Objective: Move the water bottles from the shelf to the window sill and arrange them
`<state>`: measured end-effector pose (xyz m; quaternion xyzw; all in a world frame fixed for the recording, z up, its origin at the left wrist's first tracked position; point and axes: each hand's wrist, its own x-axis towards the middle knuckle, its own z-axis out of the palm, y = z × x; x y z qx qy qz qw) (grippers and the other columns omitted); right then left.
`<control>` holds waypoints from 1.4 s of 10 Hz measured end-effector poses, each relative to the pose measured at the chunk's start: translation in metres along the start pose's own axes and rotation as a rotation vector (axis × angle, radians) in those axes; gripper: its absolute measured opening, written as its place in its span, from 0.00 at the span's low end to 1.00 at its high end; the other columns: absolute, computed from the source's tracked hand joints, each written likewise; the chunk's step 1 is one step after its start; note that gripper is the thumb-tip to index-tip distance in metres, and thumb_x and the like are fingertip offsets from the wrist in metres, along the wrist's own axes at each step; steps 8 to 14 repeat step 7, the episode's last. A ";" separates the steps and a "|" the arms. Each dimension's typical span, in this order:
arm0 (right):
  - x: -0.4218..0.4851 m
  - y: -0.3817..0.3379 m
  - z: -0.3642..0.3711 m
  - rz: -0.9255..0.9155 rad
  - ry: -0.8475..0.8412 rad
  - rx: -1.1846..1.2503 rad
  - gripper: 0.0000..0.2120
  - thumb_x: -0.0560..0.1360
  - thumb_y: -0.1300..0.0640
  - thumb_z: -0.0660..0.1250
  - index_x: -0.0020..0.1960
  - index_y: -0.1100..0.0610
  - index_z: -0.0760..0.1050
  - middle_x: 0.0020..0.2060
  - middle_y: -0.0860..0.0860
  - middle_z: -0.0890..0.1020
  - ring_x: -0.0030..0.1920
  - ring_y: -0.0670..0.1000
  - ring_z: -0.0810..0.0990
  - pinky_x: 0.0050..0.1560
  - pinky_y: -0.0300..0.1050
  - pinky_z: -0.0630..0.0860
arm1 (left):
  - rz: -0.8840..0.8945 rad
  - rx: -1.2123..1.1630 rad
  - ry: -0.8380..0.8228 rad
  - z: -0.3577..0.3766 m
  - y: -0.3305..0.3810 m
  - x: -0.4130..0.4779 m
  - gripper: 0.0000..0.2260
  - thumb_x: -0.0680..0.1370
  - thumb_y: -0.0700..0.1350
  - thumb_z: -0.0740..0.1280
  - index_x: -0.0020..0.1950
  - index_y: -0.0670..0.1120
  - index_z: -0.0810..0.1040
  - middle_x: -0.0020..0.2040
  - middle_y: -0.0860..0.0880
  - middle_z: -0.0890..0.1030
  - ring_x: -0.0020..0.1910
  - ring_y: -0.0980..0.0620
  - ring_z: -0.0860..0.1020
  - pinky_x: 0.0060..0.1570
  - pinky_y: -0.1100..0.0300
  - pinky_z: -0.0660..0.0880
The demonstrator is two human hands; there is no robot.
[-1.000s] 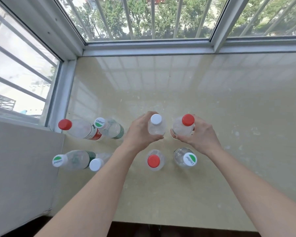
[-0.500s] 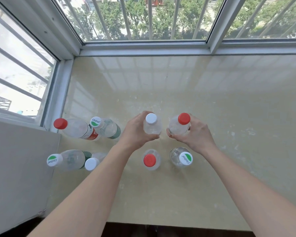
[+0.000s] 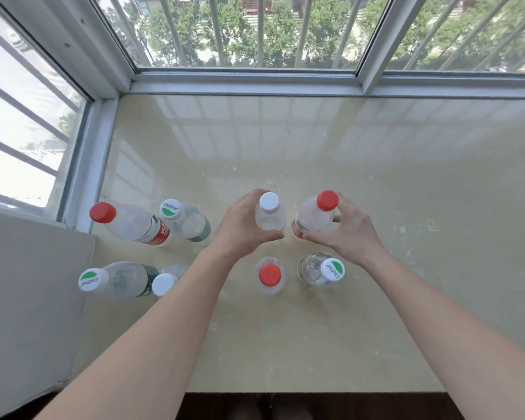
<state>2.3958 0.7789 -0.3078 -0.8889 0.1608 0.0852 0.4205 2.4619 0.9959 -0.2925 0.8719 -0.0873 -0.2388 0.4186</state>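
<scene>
Window sill [image 3: 331, 344], beige stone, corner of barred window [image 3: 255, 34]. Eight water bottles noted on it, caps up.

Left hand [image 3: 240, 225] is closed round a white-capped bottle [image 3: 269, 215]; right hand [image 3: 346, 231] is wrapped, fingers curled, round a red-capped bottle [image 3: 315, 216]. Both are held by the shoulder, apparently so bases can be set down level. Whether the bases touch the sill cannot be told.

Just nearer: a second red-capped bottle [image 3: 269, 275] and a green-logo-capped bottle [image 3: 320, 269], upright, released. The held pair is judged to be lined up behind these to make a square block.

Four more bottles [image 3: 134, 225] are grouped at the left corner, well apart from the hands.
</scene>
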 end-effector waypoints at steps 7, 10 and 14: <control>0.004 -0.014 -0.013 0.049 -0.064 -0.080 0.42 0.55 0.30 0.73 0.66 0.40 0.69 0.60 0.43 0.77 0.61 0.50 0.78 0.59 0.56 0.77 | -0.041 0.049 0.027 -0.012 0.012 -0.017 0.43 0.66 0.46 0.80 0.75 0.52 0.61 0.71 0.52 0.70 0.69 0.52 0.69 0.60 0.66 0.61; 0.004 -0.014 -0.013 0.049 -0.064 -0.080 0.42 0.55 0.30 0.73 0.66 0.40 0.69 0.60 0.43 0.77 0.61 0.50 0.78 0.59 0.56 0.77 | -0.041 0.049 0.027 -0.012 0.012 -0.017 0.43 0.66 0.46 0.80 0.75 0.52 0.61 0.71 0.52 0.70 0.69 0.52 0.69 0.60 0.66 0.61; 0.004 -0.014 -0.013 0.049 -0.064 -0.080 0.42 0.55 0.30 0.73 0.66 0.40 0.69 0.60 0.43 0.77 0.61 0.50 0.78 0.59 0.56 0.77 | -0.041 0.049 0.027 -0.012 0.012 -0.017 0.43 0.66 0.46 0.80 0.75 0.52 0.61 0.71 0.52 0.70 0.69 0.52 0.69 0.60 0.66 0.61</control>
